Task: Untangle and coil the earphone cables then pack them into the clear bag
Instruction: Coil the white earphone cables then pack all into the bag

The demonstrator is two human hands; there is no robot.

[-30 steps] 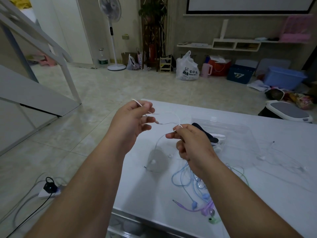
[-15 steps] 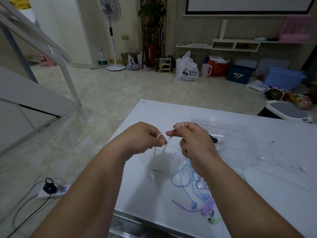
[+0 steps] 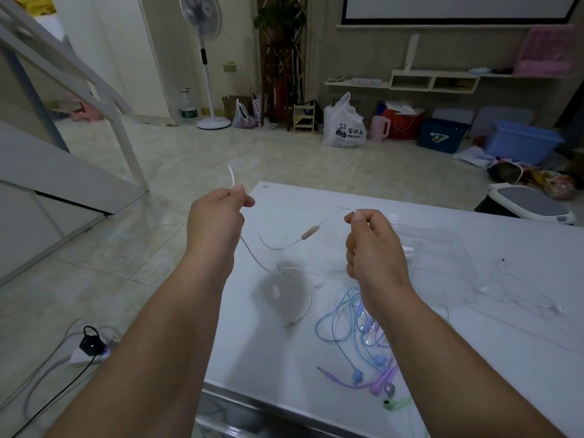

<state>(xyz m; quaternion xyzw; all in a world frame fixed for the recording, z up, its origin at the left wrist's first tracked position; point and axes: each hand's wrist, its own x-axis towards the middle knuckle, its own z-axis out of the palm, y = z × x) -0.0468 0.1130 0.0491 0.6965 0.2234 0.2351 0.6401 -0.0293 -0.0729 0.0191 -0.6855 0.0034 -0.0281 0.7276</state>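
My left hand [image 3: 218,216] pinches one stretch of a white earphone cable [image 3: 284,245] above the table's left edge, and a short end sticks up past its fingers. My right hand [image 3: 373,241] pinches the same cable further along, above the table. Between the two hands the cable sags, with its inline remote [image 3: 311,232] hanging there. The rest of it loops down onto the white table [image 3: 252,336]. The clear bag [image 3: 442,251] lies flat just right of my right hand. A tangle of blue, purple and green earphones [image 3: 363,339] lies under my right forearm.
Another white earphone cable [image 3: 518,292] is spread on the table's right side. A power strip with a black plug [image 3: 90,346] lies on the tiled floor to the left. A grey-topped scale [image 3: 531,207] sits beyond the table's far right corner.
My hands were close together half a second ago and have now pulled apart, the left going up and left, the right slightly right. The white cable is drawn out between them.
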